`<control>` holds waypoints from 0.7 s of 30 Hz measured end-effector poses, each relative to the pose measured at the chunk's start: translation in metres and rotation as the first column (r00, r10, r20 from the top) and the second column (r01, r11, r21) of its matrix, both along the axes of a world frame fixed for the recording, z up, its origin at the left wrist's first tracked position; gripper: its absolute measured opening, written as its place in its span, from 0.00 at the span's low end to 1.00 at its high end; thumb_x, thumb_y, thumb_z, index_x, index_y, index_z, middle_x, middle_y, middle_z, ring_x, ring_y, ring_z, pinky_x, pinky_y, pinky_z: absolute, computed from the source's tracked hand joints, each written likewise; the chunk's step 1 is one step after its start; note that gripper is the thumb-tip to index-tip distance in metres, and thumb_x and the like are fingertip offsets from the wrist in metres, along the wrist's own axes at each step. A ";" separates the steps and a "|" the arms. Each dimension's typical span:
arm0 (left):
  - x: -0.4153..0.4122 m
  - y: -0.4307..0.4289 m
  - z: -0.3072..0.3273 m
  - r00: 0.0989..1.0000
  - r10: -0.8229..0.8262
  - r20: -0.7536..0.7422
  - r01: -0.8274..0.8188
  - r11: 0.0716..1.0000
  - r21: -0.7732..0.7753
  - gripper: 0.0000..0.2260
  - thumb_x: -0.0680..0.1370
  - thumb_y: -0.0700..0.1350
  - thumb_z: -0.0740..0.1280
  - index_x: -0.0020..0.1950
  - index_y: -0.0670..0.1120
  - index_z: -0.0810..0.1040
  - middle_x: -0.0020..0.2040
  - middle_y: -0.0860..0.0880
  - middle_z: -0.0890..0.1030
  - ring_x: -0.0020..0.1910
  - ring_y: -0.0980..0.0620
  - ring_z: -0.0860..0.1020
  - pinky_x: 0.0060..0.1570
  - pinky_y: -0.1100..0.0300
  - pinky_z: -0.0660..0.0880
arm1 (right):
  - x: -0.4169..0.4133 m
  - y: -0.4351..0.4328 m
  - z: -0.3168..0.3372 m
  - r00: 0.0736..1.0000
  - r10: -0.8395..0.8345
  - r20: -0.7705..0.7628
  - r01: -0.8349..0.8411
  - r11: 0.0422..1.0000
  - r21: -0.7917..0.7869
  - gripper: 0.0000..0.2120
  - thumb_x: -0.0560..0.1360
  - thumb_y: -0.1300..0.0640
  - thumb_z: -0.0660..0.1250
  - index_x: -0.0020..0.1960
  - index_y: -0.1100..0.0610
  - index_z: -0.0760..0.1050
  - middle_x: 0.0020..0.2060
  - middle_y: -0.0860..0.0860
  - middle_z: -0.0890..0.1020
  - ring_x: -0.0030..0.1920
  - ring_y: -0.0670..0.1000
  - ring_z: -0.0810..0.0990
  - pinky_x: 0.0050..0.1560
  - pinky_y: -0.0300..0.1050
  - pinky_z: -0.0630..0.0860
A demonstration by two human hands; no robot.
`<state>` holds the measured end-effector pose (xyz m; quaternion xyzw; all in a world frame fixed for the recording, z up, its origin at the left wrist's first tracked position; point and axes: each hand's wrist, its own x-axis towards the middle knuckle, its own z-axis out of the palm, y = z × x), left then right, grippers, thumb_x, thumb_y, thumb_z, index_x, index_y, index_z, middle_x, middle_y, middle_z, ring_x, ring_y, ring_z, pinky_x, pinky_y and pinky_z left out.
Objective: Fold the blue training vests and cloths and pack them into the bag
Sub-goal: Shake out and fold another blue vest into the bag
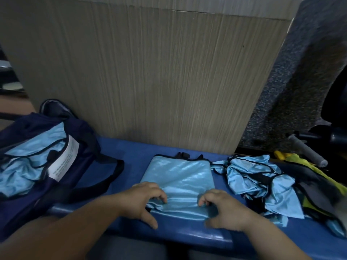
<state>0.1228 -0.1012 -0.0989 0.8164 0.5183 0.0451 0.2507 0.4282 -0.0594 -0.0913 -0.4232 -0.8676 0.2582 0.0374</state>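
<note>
Fingers (160, 197) of L hand (144, 200) and R hand (224, 210) curled, pinching vest (178, 175) at its near edge. Vest lies flat on bench (131, 152), btwn bag (78, 147) and pile (259, 182). I judge it thin, slick, floppy; I'd grip hem corners, not mid-cloth.

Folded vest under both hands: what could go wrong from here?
The folded vest is bunching at its near edge where the left hand and right hand grip it, so the fold may slip apart when lifted. The bag bulges with blue cloth; stuffing may undo it. The loose pile beside it could snag.
</note>
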 end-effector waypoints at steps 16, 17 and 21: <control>-0.003 -0.007 -0.003 0.905 0.347 0.248 -0.399 0.893 0.209 0.02 0.75 0.50 0.67 0.44 0.54 0.78 0.41 0.56 0.80 0.42 0.58 0.78 0.44 0.58 0.76 | 0.006 0.001 -0.001 0.979 -0.067 -0.193 0.103 0.977 0.187 0.06 0.73 0.57 0.68 0.45 0.46 0.79 0.50 0.37 0.77 0.53 0.38 0.76 0.55 0.35 0.72; -0.005 -0.007 -0.002 0.878 0.374 0.299 -0.437 0.882 0.179 0.01 0.75 0.49 0.68 0.44 0.53 0.79 0.40 0.56 0.81 0.41 0.59 0.79 0.43 0.58 0.77 | 0.007 0.000 0.003 0.961 -0.117 -0.251 0.146 0.984 0.100 0.07 0.75 0.57 0.69 0.43 0.45 0.78 0.44 0.39 0.78 0.46 0.39 0.77 0.48 0.35 0.72; -0.004 -0.007 0.010 0.802 0.389 0.453 -0.483 0.869 0.109 0.03 0.76 0.45 0.70 0.45 0.52 0.78 0.39 0.54 0.82 0.36 0.58 0.80 0.39 0.62 0.75 | 0.006 0.000 0.013 0.904 -0.271 -0.331 0.250 0.962 -0.105 0.08 0.80 0.57 0.64 0.43 0.48 0.74 0.30 0.47 0.72 0.31 0.44 0.70 0.34 0.40 0.67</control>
